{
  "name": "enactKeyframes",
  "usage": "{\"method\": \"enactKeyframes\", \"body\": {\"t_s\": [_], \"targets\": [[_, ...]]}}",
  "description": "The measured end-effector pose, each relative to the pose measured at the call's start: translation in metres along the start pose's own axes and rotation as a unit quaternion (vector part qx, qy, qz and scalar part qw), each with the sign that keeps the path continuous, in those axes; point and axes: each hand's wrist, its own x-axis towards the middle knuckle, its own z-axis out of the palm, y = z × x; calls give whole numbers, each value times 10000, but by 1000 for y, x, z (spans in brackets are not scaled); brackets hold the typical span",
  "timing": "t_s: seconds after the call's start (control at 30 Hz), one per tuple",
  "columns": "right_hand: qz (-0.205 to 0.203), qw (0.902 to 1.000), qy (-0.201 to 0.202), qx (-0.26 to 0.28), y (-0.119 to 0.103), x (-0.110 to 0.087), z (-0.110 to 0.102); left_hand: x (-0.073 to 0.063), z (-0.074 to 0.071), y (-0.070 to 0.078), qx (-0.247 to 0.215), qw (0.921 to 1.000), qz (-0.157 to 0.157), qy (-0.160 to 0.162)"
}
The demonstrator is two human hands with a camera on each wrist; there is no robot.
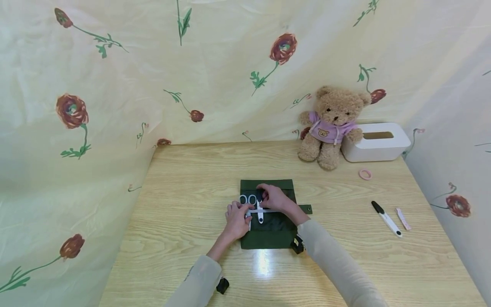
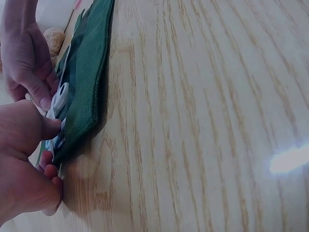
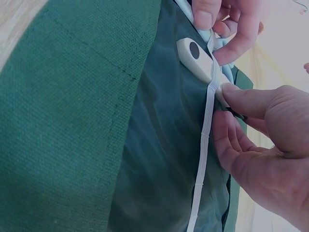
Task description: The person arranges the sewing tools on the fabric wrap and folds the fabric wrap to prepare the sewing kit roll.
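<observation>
while the hands (image 1: pixel 276 198) flank it, the white tool (image 1: pixel 261 218) lies between.

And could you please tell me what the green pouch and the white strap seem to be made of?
Green pouch: likely matte woven cloth, by its coarse visible weave. White strap: probably matte elastic, by its fine lengthwise ribbing.

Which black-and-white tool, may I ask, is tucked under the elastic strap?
The tool held by the right hand, on the green pouch; the other tool lies loose on the table.
</observation>
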Motion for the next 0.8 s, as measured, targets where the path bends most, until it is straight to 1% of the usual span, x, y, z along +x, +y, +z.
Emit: {"method": "enactKeyframes", "body": {"t_s": [0.13, 0.33, 0.73, 0.8], "targets": [[-34, 9999, -87, -111, 0, 0, 0, 0, 0, 0, -15, 10000, -5, 10], [-143, 9995, -165, -215, 0, -1, -1, 0, 1, -2, -5, 9999, 81, 93], [-329, 9986, -187, -363, 4, -1, -1, -1, 1, -1, -24, 10000, 40, 21], [-306, 9986, -194, -373, 4, -1, -2, -1, 1, -1, -17, 10000, 46, 30]]}}
